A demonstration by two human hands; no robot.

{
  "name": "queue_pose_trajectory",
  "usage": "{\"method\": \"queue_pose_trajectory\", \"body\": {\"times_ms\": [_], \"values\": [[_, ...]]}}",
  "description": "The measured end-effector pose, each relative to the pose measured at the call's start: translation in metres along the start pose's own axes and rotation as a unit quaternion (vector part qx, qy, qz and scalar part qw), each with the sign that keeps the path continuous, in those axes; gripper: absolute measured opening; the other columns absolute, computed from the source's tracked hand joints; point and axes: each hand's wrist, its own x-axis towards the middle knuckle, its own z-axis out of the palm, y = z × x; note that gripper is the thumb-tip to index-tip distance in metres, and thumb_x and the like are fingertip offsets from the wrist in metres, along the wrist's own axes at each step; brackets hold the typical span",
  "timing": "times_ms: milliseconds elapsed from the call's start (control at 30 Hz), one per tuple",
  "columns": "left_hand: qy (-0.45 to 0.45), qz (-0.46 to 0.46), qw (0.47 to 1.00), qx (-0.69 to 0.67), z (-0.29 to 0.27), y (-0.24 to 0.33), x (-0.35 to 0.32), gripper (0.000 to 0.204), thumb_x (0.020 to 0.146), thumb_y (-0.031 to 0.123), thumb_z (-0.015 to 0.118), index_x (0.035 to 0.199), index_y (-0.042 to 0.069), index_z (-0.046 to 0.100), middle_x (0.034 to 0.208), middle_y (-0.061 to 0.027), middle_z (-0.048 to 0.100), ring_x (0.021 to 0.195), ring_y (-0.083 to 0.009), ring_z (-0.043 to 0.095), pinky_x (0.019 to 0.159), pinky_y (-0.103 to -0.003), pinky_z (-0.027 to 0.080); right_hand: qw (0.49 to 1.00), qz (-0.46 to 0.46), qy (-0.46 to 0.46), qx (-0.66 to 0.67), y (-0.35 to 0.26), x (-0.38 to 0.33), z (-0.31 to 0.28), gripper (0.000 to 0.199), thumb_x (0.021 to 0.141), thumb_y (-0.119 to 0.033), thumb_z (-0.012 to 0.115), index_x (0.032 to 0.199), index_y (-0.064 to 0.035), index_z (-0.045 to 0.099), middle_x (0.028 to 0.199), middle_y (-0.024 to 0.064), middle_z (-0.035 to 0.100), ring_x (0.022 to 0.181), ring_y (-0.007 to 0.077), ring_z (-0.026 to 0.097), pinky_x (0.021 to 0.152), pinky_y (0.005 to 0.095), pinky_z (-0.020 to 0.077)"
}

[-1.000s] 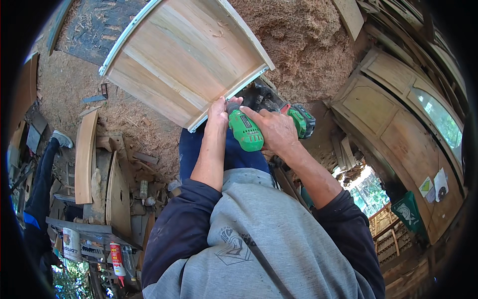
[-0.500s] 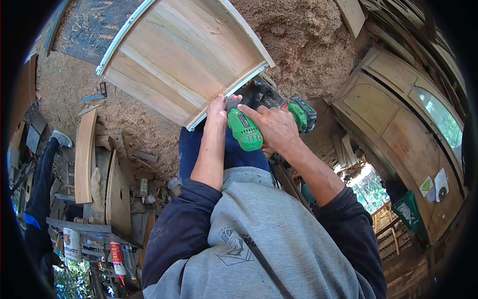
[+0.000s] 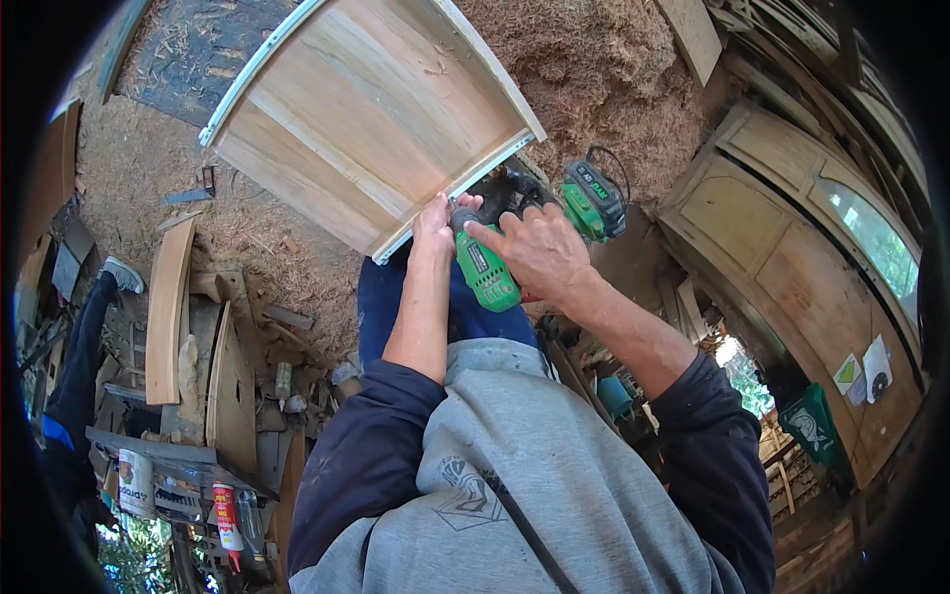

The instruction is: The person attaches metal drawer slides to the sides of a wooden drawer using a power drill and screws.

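Green cordless drill [image 3: 487, 269] with black trim, clasped in the right hand [image 3: 539, 249], fingers wrapped tight round its body, index finger laid along the top. Nose of the drill pointed at the near edge of a wooden panel [image 3: 366, 119], close to its right corner; the bit itself hidden behind the hands, so contact with the wood cannot be told. Green battery pack [image 3: 594, 201] with black casing jutting out beyond the right knuckles, a dark cord looping above it. Left hand [image 3: 435, 220] set against the same near edge of the panel, just beside the drill's nose, fingers curled and pressed to the pale metal strip [image 3: 450, 193] running along that edge; whether pinching something small there cannot be told. Panel made of pale planks side by side, grain running lengthwise, crossed by a lighter batten, with a second metal strip along the far left edge; tilted, lying over a floor thick with sawdust and shavings [image 3: 594, 69]. Below the hands, dark blue trousers, dark blue sleeves pushed up the forearms, and a grey hooded top filling the lower middle. Curved wooden offcuts [image 3: 168, 307] on the ground to the left, well apart from the hands; arched wooden door frames [image 3: 792, 257] stacked on the right.
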Motion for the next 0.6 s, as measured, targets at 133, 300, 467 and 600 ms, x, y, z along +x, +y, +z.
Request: {"method": "queue_pose_trajectory", "body": {"times_ms": [133,300,467,600], "values": [[-0.01,-0.029,0.999,-0.022,0.002,-0.001,0.002,0.03,0.11,0.027,0.042,0.114,-0.002,0.045,0.094,-0.0207,0.061,0.084,-0.0375,0.068,0.079,-0.054,0.063,1.0,-0.008,-0.013,-0.024,-0.004,0.004,0.0,0.032,0.089,-0.022,0.061,0.121,-0.0273,0.064,0.084,0.0034,0.067,0.075,0.0224,0.07,0.068,0.0385,0.0498],[-0.046,-0.034,0.998,0.001,0.0,0.01,0.001,0.034,0.111,0.031,0.038,0.115,-0.002,0.045,0.094,-0.0199,0.062,0.088,-0.0381,0.069,0.079,-0.05,0.062,0.998,-0.036,0.008,-0.048,-0.009,0.014,-0.006,0.025,0.09,-0.022,0.06,0.114,-0.0242,0.065,0.083,0.0033,0.066,0.077,0.0217,0.07,0.067,0.0375,0.0499],[-0.054,0.009,0.995,0.086,0.0,0.007,-0.001,0.042,0.112,0.034,0.034,0.112,-0.005,0.05,0.094,-0.0194,0.064,0.089,-0.0368,0.069,0.081,-0.05,0.061,0.997,-0.025,0.047,-0.062,-0.018,0.005,0.0,0.019,0.09,-0.022,0.061,0.108,-0.0215,0.066,0.083,0.0036,0.066,0.077,0.0216,0.07,0.066,0.0373,0.0498],[-0.079,-0.007,0.989,0.124,0.001,-0.008,0.008,0.048,0.111,0.037,0.032,0.111,-0.007,0.051,0.096,-0.02,0.066,0.091,-0.0365,0.07,0.083,-0.048,0.061,0.995,-0.007,0.041,-0.085,-0.017,-0.008,0.007,0.017,0.091,-0.02,0.059,0.106,-0.0204,0.065,0.081,0.0045,0.065,0.08,0.0206,0.07,0.068,0.0367,0.0488]]}}
